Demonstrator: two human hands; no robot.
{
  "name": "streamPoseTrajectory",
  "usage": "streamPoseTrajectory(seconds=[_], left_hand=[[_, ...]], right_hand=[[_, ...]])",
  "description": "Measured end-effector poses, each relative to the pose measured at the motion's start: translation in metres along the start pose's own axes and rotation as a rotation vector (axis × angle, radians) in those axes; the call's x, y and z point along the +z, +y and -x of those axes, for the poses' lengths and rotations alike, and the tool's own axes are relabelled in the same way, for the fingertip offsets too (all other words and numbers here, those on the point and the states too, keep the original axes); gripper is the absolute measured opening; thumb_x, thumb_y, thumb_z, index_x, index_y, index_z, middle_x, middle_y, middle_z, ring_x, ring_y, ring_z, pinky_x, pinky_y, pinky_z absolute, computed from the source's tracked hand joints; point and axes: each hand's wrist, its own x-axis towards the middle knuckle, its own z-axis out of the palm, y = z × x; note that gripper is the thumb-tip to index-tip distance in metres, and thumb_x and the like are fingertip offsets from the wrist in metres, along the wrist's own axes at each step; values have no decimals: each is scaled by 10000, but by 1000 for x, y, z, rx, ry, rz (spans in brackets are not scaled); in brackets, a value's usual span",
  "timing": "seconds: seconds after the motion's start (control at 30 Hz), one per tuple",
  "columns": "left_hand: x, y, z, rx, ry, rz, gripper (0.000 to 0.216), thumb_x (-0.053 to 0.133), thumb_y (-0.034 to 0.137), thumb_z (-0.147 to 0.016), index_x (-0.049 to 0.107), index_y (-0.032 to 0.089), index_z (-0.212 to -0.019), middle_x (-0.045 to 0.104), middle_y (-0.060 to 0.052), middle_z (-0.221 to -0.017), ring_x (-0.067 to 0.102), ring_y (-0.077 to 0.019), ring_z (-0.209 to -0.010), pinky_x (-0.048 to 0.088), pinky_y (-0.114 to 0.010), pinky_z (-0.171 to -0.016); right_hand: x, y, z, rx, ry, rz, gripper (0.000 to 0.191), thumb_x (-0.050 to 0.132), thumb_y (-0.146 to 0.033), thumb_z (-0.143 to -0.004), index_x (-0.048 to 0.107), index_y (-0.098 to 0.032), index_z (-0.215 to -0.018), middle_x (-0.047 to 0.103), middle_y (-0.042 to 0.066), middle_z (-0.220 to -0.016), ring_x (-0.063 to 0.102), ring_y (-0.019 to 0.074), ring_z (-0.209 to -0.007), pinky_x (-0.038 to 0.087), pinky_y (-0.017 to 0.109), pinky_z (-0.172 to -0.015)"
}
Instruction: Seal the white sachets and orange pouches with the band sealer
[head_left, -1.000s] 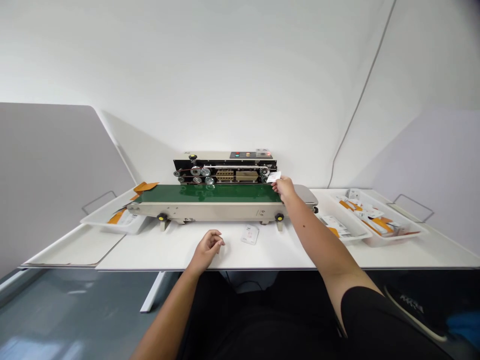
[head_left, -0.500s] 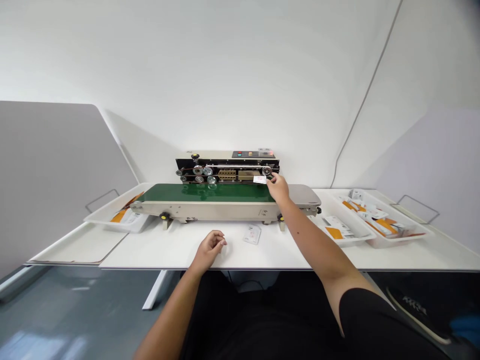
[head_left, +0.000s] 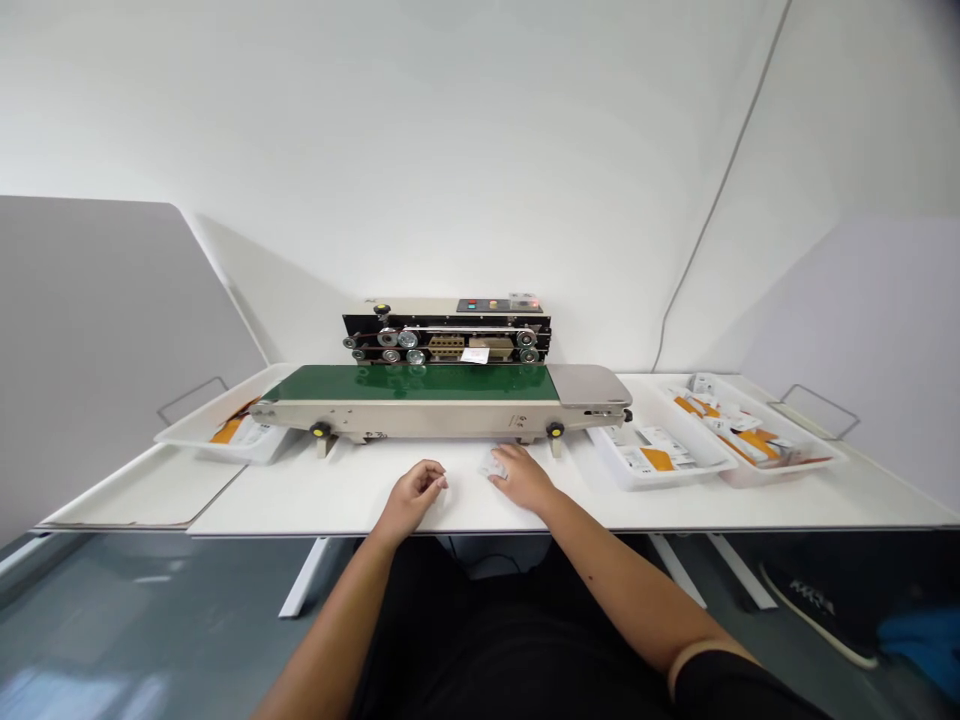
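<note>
Head view: right hand (head_left: 523, 477) down on the bench (head_left: 360, 495), fingers (head_left: 505, 470) laid over a small white pouch (head_left: 492, 464). The pouch sits under the fingertips, left edge peeking out past them. Pinched or just touching, cannot tell. Left hand (head_left: 411, 492) rests just left of the pouch, apart from it, its fingers loosely curled, nothing seen in them. Judgement: a clean lift wants a pinch at one edge, pouch kept flat, no creasing. Band sealer (head_left: 442, 400) just beyond the fingers, second pouch (head_left: 475, 354) in it.

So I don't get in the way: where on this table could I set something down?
Bare: the flat tray at far left, and the table edge before the right-hand bins. Crowded: those packet-filled bins, and the middle, where left hand rests and right hand touches a packet.
</note>
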Motion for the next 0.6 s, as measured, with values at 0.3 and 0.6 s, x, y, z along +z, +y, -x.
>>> streamPoseTrajectory(seconds=[0.3,0.6], left_hand=[[2,6,0,24,-2,-95,238,654,421,-909,633,200,-993,674,-24,-848,631,-191,-775,469,-289,-710],[4,11,-1,26,-80,-152,512,682,394,-888,540,219,-1349,663,-57,-1089,620,-190,-810,501,-306,-745]], right_hand=[[-8,-17,5,-73,51,-102,678,796,-282,-741,613,-184,-1387,577,160,-1444,494,350,-1339,395,512,-1151],[-4,-49,9,-638,11,-284,674,746,-278,-851,505,-216,-1478,516,147,-1520,362,301,-1491,328,530,-1219]])
